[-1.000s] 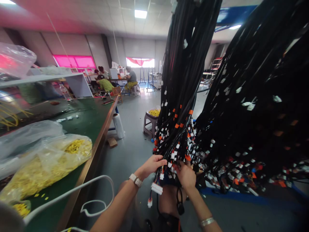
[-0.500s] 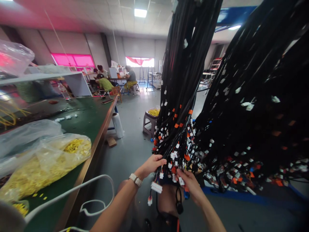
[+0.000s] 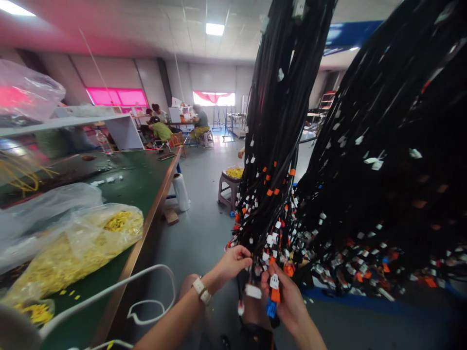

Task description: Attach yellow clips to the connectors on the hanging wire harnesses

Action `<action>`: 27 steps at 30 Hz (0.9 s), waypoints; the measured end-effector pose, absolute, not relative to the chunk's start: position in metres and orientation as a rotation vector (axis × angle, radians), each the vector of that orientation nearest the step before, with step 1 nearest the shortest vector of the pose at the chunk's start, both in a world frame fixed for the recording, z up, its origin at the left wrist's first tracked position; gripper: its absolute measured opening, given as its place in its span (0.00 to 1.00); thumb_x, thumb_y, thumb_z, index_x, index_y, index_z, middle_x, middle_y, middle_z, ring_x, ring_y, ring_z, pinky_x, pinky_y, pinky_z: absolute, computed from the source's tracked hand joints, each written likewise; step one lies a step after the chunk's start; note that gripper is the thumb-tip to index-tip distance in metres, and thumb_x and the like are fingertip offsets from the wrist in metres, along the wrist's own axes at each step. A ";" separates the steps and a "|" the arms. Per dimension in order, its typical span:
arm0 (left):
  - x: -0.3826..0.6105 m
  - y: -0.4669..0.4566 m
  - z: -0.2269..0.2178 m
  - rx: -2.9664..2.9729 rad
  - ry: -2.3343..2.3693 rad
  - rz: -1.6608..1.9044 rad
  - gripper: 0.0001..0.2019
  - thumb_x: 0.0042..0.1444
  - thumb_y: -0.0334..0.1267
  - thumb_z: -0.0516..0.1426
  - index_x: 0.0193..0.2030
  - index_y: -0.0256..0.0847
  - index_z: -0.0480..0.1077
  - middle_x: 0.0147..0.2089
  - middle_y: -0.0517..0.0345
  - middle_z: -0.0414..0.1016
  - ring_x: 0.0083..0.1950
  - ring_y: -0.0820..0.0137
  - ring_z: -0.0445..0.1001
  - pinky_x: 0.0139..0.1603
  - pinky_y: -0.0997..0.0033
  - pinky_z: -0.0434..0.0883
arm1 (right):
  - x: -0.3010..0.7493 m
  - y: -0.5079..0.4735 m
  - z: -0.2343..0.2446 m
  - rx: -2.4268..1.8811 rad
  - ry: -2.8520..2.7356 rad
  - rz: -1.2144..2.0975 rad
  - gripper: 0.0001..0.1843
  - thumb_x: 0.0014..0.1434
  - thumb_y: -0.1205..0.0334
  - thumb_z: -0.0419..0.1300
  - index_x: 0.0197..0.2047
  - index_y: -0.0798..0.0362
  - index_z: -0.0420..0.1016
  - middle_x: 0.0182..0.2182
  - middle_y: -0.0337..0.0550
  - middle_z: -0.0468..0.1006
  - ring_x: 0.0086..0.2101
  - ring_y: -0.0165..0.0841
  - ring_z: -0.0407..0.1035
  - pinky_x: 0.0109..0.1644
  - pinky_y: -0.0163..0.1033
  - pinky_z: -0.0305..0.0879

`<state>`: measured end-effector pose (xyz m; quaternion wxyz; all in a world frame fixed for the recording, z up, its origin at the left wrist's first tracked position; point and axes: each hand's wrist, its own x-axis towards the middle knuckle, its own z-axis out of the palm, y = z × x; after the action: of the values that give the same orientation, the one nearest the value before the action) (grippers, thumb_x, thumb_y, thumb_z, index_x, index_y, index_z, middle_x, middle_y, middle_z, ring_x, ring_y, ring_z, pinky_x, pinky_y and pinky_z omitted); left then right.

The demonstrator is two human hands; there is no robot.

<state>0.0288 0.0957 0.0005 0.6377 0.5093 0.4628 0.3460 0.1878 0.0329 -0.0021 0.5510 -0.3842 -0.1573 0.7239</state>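
Note:
A thick bundle of black cables (image 3: 282, 112) hangs in front of me, its lower ends fanning into many small white, orange and blue plugs. My right hand (image 3: 290, 296) is closed at the lower ends, its fingers around a group of wire connectors; a white connector (image 3: 274, 280), an orange one (image 3: 275, 295) and a blue one (image 3: 271, 308) show against it. My left hand (image 3: 231, 263) is at the bundle's left side, thumb and fingers pinched together; what lies between them is hidden. A blurred white tag (image 3: 253, 291) dangles between the hands.
More black cables (image 3: 386, 146) hang close on the right. At left, a green-topped table (image 3: 146, 167) carries a bag of yellow pieces (image 3: 73, 253). A stool (image 3: 228, 188) holds a tray of yellow pieces. A white bent tube (image 3: 120, 279) crosses the table edge. People (image 3: 160, 129) sit farther back.
The right hand has turned, and white, orange and blue connectors now show against its fingers. My left hand has shifted slightly down, its thumb and fingers closer together. The view has tilted a little.

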 end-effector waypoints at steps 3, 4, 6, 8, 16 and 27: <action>0.025 0.078 -0.005 1.080 1.148 0.803 0.14 0.40 0.38 0.63 0.32 0.38 0.64 0.17 0.72 0.57 0.18 0.81 0.51 0.21 0.77 0.47 | 0.183 0.033 -0.003 -0.806 -0.278 1.692 0.15 0.44 0.57 0.68 0.25 0.52 0.64 0.16 0.31 0.65 0.15 0.22 0.56 0.17 0.27 0.53; 0.024 0.071 -0.006 1.027 1.161 0.791 0.14 0.40 0.37 0.62 0.33 0.38 0.65 0.16 0.72 0.56 0.17 0.81 0.50 0.20 0.77 0.46 | 0.182 0.034 -0.002 -0.775 -0.265 1.691 0.15 0.44 0.57 0.67 0.25 0.52 0.64 0.16 0.30 0.63 0.14 0.21 0.54 0.17 0.27 0.52; 0.023 0.059 -0.006 0.838 1.155 0.770 0.13 0.39 0.34 0.62 0.34 0.39 0.65 0.16 0.72 0.56 0.16 0.80 0.50 0.19 0.77 0.44 | 0.178 0.034 -0.001 -0.749 -0.263 1.689 0.15 0.45 0.57 0.67 0.24 0.51 0.63 0.16 0.29 0.60 0.14 0.21 0.52 0.16 0.27 0.52; 0.023 0.051 -0.004 0.631 1.125 0.763 0.13 0.39 0.31 0.61 0.34 0.40 0.66 0.17 0.70 0.58 0.17 0.80 0.53 0.19 0.78 0.46 | 0.172 0.033 0.002 -0.759 -0.266 1.684 0.14 0.46 0.56 0.66 0.24 0.51 0.63 0.17 0.30 0.61 0.15 0.22 0.53 0.16 0.28 0.53; 0.021 0.042 -0.001 0.268 0.898 0.907 0.19 0.31 0.15 0.48 0.31 0.36 0.66 0.24 0.62 0.65 0.23 0.79 0.64 0.23 0.80 0.58 | 0.152 0.035 0.015 -0.882 -0.313 1.634 0.15 0.44 0.53 0.68 0.26 0.52 0.69 0.20 0.33 0.67 0.18 0.22 0.59 0.18 0.26 0.58; 0.007 0.036 0.023 0.258 0.738 0.907 0.13 0.45 0.14 0.51 0.32 0.29 0.71 0.35 0.44 0.75 0.37 0.69 0.76 0.47 0.72 0.70 | 0.151 0.041 0.019 -1.013 -0.474 1.583 0.14 0.42 0.56 0.70 0.30 0.55 0.75 0.23 0.35 0.72 0.22 0.23 0.63 0.21 0.26 0.62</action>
<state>0.0067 0.0364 0.0227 0.8261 0.1213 0.3475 0.4268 0.1515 0.0408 0.0193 0.5662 -0.4308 -0.2014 0.6733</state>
